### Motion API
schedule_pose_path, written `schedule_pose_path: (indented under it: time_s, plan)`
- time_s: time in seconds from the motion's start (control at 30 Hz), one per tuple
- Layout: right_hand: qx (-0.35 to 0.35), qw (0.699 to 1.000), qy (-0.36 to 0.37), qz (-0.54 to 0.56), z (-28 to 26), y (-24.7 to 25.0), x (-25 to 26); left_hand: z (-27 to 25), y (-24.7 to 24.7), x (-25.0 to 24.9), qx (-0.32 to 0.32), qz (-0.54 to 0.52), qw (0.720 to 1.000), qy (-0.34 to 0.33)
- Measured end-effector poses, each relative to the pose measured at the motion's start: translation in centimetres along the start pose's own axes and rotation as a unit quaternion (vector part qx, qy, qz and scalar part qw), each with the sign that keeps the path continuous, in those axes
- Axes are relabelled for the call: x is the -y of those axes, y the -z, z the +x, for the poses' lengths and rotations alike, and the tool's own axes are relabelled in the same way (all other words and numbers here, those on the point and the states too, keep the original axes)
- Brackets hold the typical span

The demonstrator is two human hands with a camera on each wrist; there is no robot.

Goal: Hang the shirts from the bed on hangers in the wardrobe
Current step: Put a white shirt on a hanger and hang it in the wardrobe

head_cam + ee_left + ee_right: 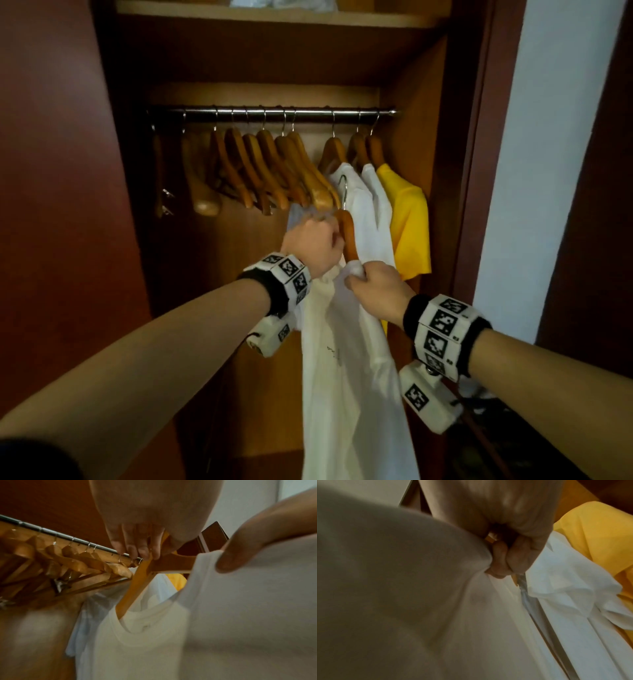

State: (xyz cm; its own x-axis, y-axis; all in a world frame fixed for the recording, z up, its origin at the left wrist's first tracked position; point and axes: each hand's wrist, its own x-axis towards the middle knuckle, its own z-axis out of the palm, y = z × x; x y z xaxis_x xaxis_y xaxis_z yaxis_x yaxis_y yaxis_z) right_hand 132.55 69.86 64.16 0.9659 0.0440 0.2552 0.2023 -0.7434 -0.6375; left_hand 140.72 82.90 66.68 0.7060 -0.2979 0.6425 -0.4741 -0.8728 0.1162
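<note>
The left hand (313,245) has its fingers (135,546) curled over the top of a wooden hanger (347,233), near the point where its two arms meet; in the left wrist view the fingertips press down onto the wood just below the base of the metal hook. The right hand (375,286) has its fingers (508,561) bunched tight, pinching the cloth of a cream-white shirt (346,377) at the end of the hanger's nearer arm, where the fabric is gathered over the wood. The hanger's farther arm dips into the shirt's round neck opening, seen clearly in the left wrist view. The shirt hangs straight down from both hands, in front of the open wardrobe (113,205) and below the rail (270,112).

The hanger is held beneath the metal rail; its hook shows in front of the clothes already hanging and is not on the rail. To the left on the rail hangs a row of bare wooden hangers (260,164), crowded close together. To the right hang two white shirts (366,205) and, beyond them, a yellow shirt (409,219) beside the wardrobe's side wall. A shelf (274,17) runs above the rail with pale cloth on it, too cropped to make out.
</note>
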Motion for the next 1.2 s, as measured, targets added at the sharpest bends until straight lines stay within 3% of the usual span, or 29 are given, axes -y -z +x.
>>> schedule_pose_path:
  time_s: [0.03,0.17,0.33,0.4,0.7,0.87,1.0,1.2]
  plan:
    - [-0.015,1.000,-0.006,-0.001,1.2,0.2,0.0,1.9,-0.2,0.5,-0.013,0.046,0.998,-0.030]
    - [-0.052,0.998,-0.017,-0.009,5.2,0.4,-0.4,9.0,-1.2,2.5,0.036,0.169,0.981,-0.092]
    - [-0.070,0.997,-0.033,-0.011,8.0,0.4,-2.1,15.4,-3.1,4.5,0.168,0.212,0.953,-0.135]
    - [-0.074,0.997,-0.026,-0.012,8.2,0.4,-2.7,16.4,-4.0,5.1,0.188,0.222,0.946,-0.140]
    - [-0.059,0.998,-0.014,-0.021,11.6,1.9,-2.7,15.7,-2.3,6.0,0.138,0.272,0.945,-0.116]
    - [-0.029,0.999,0.013,-0.020,15.4,2.6,0.9,15.9,0.2,6.7,0.130,0.184,0.971,-0.076]
    - [-0.049,0.998,0.043,-0.019,20.1,3.8,3.9,16.2,1.3,7.6,0.115,0.170,0.977,-0.051]
    - [-0.078,0.996,0.033,0.004,26.2,5.3,7.5,15.8,0.7,9.6,0.063,0.207,0.976,0.013]
